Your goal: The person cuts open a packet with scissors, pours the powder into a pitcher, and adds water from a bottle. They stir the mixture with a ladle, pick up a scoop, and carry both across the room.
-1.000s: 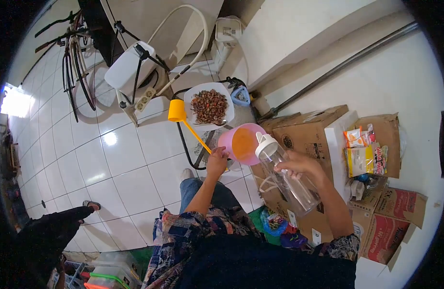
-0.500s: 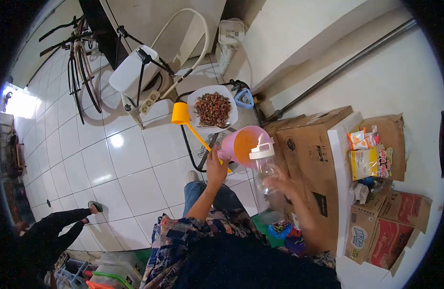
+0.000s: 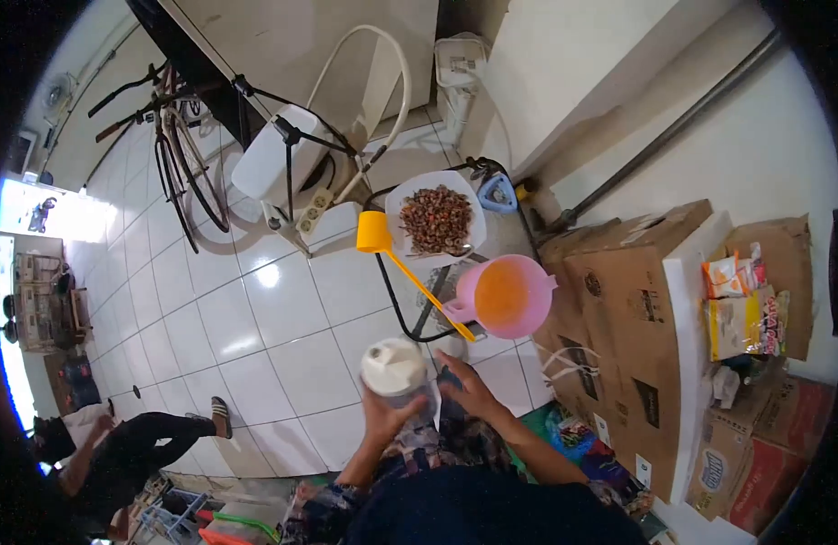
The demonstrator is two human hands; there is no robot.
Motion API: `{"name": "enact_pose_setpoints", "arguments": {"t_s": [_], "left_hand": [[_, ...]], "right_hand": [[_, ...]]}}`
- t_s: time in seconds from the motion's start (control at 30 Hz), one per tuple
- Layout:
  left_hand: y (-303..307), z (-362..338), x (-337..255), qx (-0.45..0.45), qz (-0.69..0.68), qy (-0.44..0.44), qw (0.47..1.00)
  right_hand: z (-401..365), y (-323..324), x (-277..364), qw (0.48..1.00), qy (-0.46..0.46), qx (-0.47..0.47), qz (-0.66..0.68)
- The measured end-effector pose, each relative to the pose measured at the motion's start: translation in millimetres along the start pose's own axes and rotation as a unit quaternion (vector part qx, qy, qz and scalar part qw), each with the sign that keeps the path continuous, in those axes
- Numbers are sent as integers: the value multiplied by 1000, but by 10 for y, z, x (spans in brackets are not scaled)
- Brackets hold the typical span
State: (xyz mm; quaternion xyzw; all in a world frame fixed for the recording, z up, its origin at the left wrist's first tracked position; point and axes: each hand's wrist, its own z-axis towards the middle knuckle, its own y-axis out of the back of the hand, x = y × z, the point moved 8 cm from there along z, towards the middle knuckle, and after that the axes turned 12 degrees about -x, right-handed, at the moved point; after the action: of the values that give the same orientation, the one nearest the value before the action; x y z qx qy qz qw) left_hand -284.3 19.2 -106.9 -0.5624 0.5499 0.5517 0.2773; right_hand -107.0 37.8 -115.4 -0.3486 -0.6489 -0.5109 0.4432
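The pitcher [image 3: 512, 296] is pink, its contents [image 3: 501, 290] orange; left of it lies a plain yellow-orange dipper [image 3: 373, 233], and above it a white plate [image 3: 436, 219] of reddish-brown pieces [image 3: 434, 221]. Below and left of the pitcher, a white lid [image 3: 394, 366] tops a clear bottle [image 3: 410, 397], near sleeves [image 3: 322, 510] patterned in dark blue, pink and cream.

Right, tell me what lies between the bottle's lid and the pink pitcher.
In the head view, the handle of the yellow ladle, the black frame and white floor tiles show between lid and pitcher.
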Motion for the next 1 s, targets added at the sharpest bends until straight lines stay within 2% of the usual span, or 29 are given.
{"name": "enact_pose_setpoints", "arguments": {"t_s": [0.07,0.1,0.13,0.2,0.23,0.27,0.33,0.4,0.47,0.5,0.57,0.6,0.67,0.7,0.73,0.77,0.8,0.83,0.9,0.93,1.0], "left_hand": [[390,69,191,-73,-41,52,995],[594,118,231,-110,9,33,993],[784,163,265,-146,59,13,987],[1064,240,403,-213,-21,39,976],[1211,262,428,-229,57,7,972],[1269,275,506,-226,59,2,972],[1445,294,576,-296,-6,8,955],[1474,308,564,-305,4,15,952],[1504,308,562,-317,15,26,948],[1472,334,580,-286,47,32,957],[1415,383,610,-253,79,37,963],[1368,394,615,-252,71,37,964],[1323,405,650,-248,64,42,966],[1273,447,711,-230,77,51,969],[1205,478,698,-212,90,60,971],[1159,508,594,-228,106,17,968],[1108,533,573,-226,103,18,969],[1044,553,587,-222,55,24,973],[907,596,538,-213,-29,18,976],[852,616,479,-208,-34,20,977],[740,655,365,-179,-6,42,983]], "right_hand": [[53,-278,-928,989,-128,-9,-79],[156,-362,-1215,978,-60,-58,-190],[300,-495,-1455,979,-58,-61,-186],[617,-624,-1597,909,58,-132,-392],[740,-702,-1685,893,33,-113,-434],[796,-746,-1702,894,31,-118,-432],[836,-772,-1751,867,40,-167,-467],[854,-834,-1928,874,19,-175,-453],[794,-845,-2320,888,-113,-183,-406],[789,-829,-2298,888,-115,-183,-406],[795,-898,-2220,902,-123,-74,-406],[780,-902,-2164,902,-124,-74,-407],[691,-956,-2012,945,-157,-106,-268],[641,-956,-1914,946,-187,-95,-248],[563,-922,-1740,945,-188,-94,-251],[476,-927,-1508,957,-164,-79,-225],[383,-895,-1265,968,-139,-65,-200],[249,-794,-1071,967,-140,-66,-205],[-8,-487,-455,977,-22,-134,-162],[-135,-278,-211,976,-25,-137,-168],[-476,284,178,967,-103,-168,-159]]}}
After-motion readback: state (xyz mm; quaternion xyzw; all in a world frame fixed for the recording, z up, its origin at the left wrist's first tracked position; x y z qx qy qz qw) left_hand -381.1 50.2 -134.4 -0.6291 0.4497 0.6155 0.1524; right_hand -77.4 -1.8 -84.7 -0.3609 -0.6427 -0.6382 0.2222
